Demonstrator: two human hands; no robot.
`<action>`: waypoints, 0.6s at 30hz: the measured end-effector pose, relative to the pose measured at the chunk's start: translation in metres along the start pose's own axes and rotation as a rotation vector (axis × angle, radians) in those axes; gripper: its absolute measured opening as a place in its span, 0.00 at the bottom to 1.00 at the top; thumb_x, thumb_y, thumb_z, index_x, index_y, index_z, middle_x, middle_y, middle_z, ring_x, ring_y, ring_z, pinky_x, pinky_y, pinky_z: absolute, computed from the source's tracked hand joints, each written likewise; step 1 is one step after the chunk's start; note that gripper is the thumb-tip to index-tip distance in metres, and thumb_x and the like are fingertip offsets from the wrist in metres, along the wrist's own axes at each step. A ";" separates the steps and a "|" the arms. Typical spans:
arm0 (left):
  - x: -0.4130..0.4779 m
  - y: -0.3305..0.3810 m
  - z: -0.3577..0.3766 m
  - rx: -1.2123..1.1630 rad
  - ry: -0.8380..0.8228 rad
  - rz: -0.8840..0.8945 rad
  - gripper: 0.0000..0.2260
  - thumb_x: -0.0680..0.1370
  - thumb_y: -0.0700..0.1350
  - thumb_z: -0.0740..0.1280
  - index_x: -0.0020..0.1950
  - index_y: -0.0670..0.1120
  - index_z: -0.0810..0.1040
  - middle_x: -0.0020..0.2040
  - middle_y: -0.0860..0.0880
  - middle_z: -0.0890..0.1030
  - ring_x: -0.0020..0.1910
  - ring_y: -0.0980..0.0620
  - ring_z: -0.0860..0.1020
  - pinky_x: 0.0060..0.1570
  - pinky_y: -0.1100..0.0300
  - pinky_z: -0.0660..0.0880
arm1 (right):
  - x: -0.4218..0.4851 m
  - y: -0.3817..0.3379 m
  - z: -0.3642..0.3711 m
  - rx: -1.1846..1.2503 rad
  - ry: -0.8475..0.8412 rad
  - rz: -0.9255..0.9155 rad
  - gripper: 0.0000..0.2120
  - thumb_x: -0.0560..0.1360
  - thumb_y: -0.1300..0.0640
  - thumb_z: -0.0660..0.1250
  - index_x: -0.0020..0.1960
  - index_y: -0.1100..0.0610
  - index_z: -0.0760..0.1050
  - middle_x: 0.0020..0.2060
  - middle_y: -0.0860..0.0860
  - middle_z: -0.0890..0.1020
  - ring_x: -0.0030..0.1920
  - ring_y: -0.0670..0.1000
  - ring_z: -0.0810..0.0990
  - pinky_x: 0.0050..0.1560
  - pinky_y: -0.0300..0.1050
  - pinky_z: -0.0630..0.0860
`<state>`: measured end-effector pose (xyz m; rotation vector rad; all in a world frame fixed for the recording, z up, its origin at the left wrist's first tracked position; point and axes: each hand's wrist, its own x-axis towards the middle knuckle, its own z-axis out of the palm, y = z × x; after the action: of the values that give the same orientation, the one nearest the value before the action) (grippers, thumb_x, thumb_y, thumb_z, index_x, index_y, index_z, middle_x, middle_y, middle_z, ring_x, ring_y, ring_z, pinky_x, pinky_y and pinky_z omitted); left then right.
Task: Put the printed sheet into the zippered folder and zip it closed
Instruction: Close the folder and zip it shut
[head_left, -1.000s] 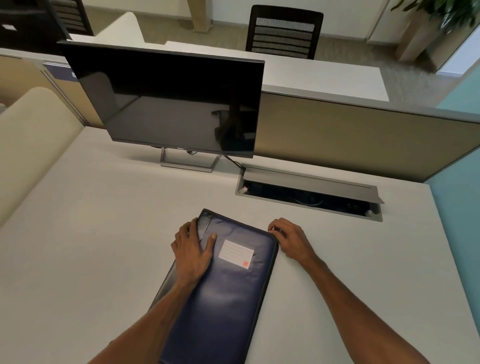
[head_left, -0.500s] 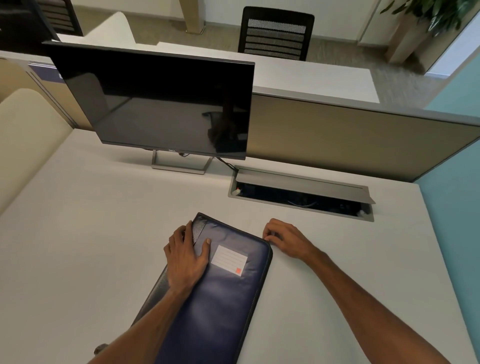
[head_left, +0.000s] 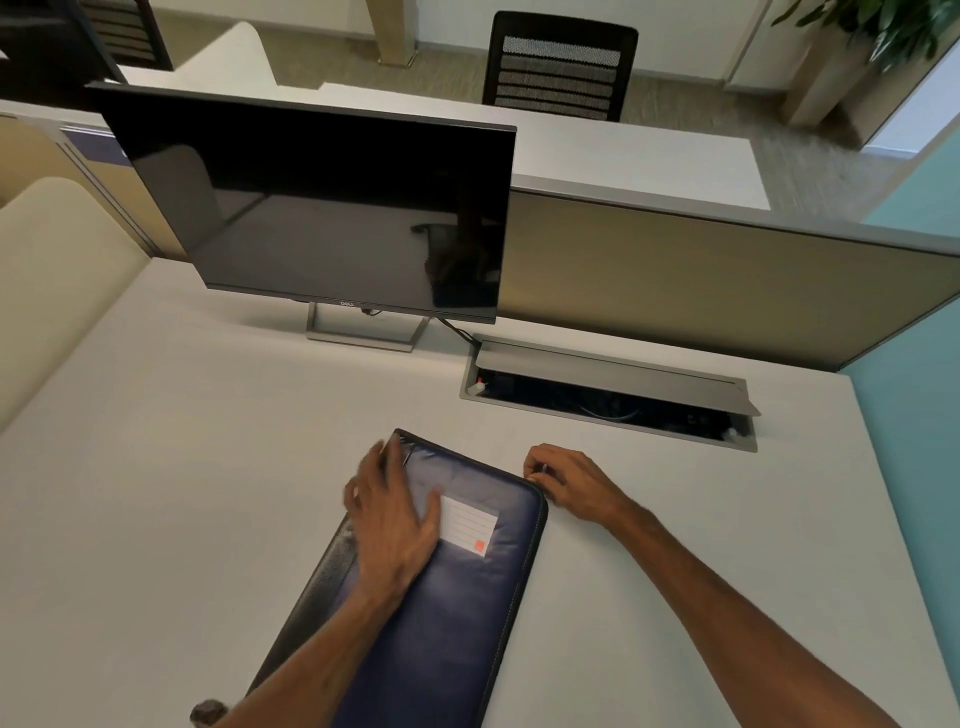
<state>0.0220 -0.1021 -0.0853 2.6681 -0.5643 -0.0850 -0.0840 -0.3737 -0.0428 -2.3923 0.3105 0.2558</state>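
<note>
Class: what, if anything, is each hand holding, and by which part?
The left hand presses flat on the folder, holding nothing. The right hand pinches what looks like the zipper pull at its far right corner.

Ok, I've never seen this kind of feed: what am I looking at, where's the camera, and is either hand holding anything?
There is no machine here: a person works with two bare hands, and the picture comes from a camera worn on their head, looking forward and down. On the white desk lies a dark blue zippered folder with a small label. The left hand, a little blurred, lies flat on the folder's far left part, holding nothing. The right hand has fingers curled at the folder's far right corner and seems to pinch the zipper pull. No printed sheet shows. Behind stand a dark monitor and an open cable hatch.
</note>
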 end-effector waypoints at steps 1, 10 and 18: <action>-0.005 0.015 0.001 -0.007 -0.017 0.085 0.39 0.80 0.67 0.62 0.87 0.53 0.55 0.83 0.49 0.62 0.81 0.45 0.65 0.80 0.42 0.65 | -0.004 -0.001 0.001 0.044 0.017 0.029 0.05 0.85 0.61 0.65 0.53 0.59 0.79 0.50 0.54 0.84 0.48 0.55 0.82 0.52 0.55 0.85; -0.077 0.111 0.012 0.250 -0.336 0.244 0.39 0.75 0.68 0.66 0.78 0.46 0.65 0.78 0.45 0.65 0.79 0.41 0.66 0.72 0.38 0.70 | -0.057 -0.010 0.022 0.239 0.132 0.172 0.04 0.80 0.66 0.66 0.50 0.62 0.80 0.44 0.58 0.86 0.45 0.61 0.85 0.47 0.60 0.85; -0.100 0.111 0.005 0.374 -0.446 0.393 0.25 0.86 0.50 0.58 0.80 0.41 0.63 0.73 0.41 0.68 0.73 0.36 0.69 0.60 0.39 0.79 | -0.087 -0.015 0.036 0.313 0.174 0.181 0.05 0.81 0.67 0.68 0.52 0.64 0.83 0.47 0.59 0.86 0.48 0.61 0.86 0.49 0.59 0.86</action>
<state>-0.1116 -0.1561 -0.0471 2.8361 -1.3524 -0.5123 -0.1663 -0.3260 -0.0366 -2.0816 0.6042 0.0732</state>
